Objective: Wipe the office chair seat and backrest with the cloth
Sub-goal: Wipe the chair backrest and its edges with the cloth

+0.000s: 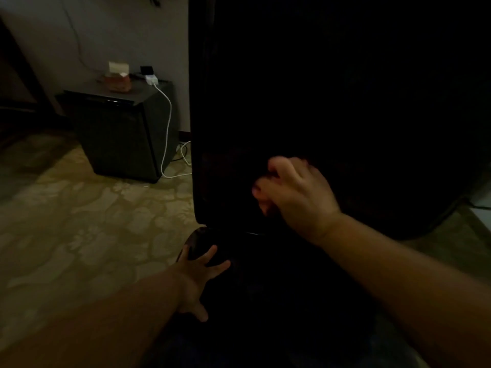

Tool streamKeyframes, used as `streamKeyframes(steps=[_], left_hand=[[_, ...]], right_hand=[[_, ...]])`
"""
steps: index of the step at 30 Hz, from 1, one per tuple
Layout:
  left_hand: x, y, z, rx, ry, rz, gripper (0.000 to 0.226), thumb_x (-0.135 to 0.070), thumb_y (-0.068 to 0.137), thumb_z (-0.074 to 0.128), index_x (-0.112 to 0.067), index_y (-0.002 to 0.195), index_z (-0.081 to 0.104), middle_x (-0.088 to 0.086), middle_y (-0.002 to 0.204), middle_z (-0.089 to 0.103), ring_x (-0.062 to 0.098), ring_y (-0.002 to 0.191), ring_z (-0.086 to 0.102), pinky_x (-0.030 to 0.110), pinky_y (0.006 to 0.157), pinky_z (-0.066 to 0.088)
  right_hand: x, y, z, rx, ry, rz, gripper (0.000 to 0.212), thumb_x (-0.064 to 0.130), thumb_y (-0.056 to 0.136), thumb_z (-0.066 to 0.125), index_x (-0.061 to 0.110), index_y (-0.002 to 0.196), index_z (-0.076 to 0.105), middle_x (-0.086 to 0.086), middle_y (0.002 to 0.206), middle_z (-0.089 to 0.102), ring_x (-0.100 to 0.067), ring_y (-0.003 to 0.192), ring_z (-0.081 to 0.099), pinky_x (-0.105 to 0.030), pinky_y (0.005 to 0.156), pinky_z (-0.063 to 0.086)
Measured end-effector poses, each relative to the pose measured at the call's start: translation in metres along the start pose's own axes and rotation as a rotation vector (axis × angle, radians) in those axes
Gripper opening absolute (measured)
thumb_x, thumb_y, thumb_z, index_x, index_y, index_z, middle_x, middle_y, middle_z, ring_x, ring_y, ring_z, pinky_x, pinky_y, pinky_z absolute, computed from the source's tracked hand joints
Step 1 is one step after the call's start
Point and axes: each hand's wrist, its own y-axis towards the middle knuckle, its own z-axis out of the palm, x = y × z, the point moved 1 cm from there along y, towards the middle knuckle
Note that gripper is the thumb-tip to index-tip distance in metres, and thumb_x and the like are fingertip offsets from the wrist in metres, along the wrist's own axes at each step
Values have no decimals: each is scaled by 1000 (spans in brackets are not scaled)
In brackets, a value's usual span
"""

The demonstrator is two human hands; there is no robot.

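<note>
The black office chair fills the middle and right, its tall backrest (332,102) upright and its seat (265,288) below, both nearly lost in the dark. My right hand (295,192) presses against the lower backrest, blurred, with its fingers curled round a dark cloth (239,179) that shows only as a faint reddish patch beside the fingers. My left hand (198,274) rests with spread fingers on the rounded left edge of the seat.
A small black cabinet (125,134) stands at the back left against the wall, with a tissue box (118,78) and a white charger (151,80) on top. Its white cable (166,134) trails to the patterned carpet (79,221).
</note>
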Motion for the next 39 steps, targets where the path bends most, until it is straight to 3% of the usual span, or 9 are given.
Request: streamKeyframes(steps=[5,9,14,17,21,25,29,32,39], left_hand=[[-1,-3,-5,3,-47,44,128,-58,79,84,-52,160,-15,-4,167,-34,39,153,-29,58,122,-16],[4,0,4,-23,-37,40,130,-68,73,82,-59,156,-18,-8,165,-36,46,150,-29,65,125,-9],[8,9,10,-4,-29,8,135,-70,69,84,-63,153,-21,-7,165,-37,49,151,-30,67,125,-5],[6,21,14,12,-49,-2,138,-71,66,85,-67,148,-26,-9,159,-45,44,152,-31,69,125,-5],[7,18,15,1,-53,-9,137,-71,67,84,-65,149,-24,-11,157,-44,49,152,-28,72,124,1],[5,5,9,3,-55,-35,133,-65,71,86,-65,152,-20,-14,166,-35,54,146,-34,71,125,5],[6,15,9,27,-49,-68,140,-68,64,87,-68,143,-28,-8,166,-37,47,152,-31,68,126,2],[-1,14,6,32,-31,-91,140,-64,67,88,-65,149,-25,-11,158,-43,47,152,-30,67,127,2],[-12,0,-10,31,75,-75,132,-58,76,85,-51,159,-19,7,170,-32,33,160,-14,65,126,-8]], right_hand=[[-21,-5,-10,-221,-19,226,21,36,96,74,19,107,78,-17,116,59,-36,102,51,-45,79,55],[35,61,13,-400,79,314,20,29,93,76,18,110,76,-13,123,52,-37,106,55,-41,79,54],[47,54,27,-266,75,23,19,31,95,75,19,109,78,-12,116,52,-32,103,46,-43,77,51],[1,38,2,-269,29,81,21,38,98,74,20,109,81,-19,105,60,-36,95,53,-41,71,51],[15,64,0,-285,88,316,13,28,91,68,30,102,74,3,103,55,-11,98,46,-31,80,44],[63,72,30,-316,137,233,19,28,89,77,20,107,79,-16,107,63,-28,101,48,-30,70,41],[23,26,23,-155,129,165,18,38,93,74,26,104,80,-13,106,62,-30,99,49,-33,71,49],[-29,-37,9,-25,13,262,21,28,89,80,27,110,78,-15,108,58,-37,94,55,-42,71,56],[-85,-144,-46,-208,6,776,28,30,97,71,20,123,69,-22,119,48,-35,103,53,-44,84,53]])
